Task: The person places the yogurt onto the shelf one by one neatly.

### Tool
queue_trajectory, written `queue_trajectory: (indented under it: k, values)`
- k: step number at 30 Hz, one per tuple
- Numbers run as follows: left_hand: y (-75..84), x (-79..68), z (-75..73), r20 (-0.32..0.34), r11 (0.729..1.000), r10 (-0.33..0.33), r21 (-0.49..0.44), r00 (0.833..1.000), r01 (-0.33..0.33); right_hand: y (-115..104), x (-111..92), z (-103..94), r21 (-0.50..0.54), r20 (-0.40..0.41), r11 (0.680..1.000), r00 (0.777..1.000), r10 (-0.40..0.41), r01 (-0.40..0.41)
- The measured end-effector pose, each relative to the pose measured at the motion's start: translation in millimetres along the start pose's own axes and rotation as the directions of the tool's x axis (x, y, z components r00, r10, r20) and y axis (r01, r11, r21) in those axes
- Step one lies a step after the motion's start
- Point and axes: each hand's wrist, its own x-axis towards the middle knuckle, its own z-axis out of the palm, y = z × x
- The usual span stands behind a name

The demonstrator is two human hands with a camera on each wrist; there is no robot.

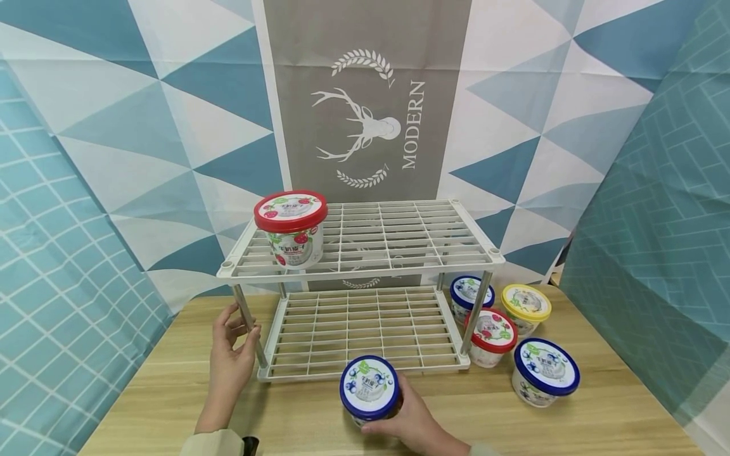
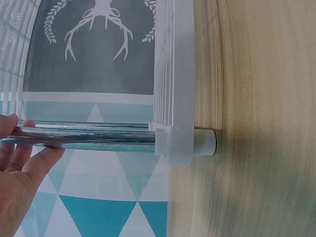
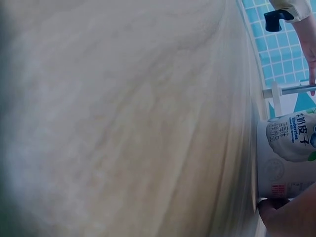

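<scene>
1. While the blue-lidded tub (image 1: 369,387) is held, lid uppermost, in front of the white rack (image 1: 365,276), its side is clasped by the curved fingers and thumb of the right hand (image 1: 419,415); whether the wood-grained table (image 1: 308,421) is touched by it cannot be told.
2. The rack's front left post (image 1: 247,311) is gripped between the thumb and bent fingers of the left hand (image 1: 232,354).
3. On the upper shelf's left, a red-lidded tub (image 1: 292,215) is set.
4. The table's right side is occupied by four more tubs (image 1: 546,373).
5. Behind, the wall is covered by a triangle-patterned sheet (image 1: 217,95), its grey panel (image 1: 365,31) printed "MODERN"; at left, pale-blue square tiling (image 1: 42,266) is seen.
</scene>
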Motion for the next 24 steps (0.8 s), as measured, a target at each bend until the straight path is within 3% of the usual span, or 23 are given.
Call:
queue_trajectory:
  k: [7,24]
  values:
    - [0.3,-0.7,0.1,-0.007,1.0,-0.007,0.008,1.0,0.007,0.4,-0.2,2.2,-0.003,-0.03,1.0,0.999,0.025,-0.025]
    - [2.5,-1.0,-0.5,-0.008,1.0,0.02,0.01,1.0,-0.02,1.6,1.9,-2.0,-0.005,-0.004,1.0,1.0,0.01,-0.01]
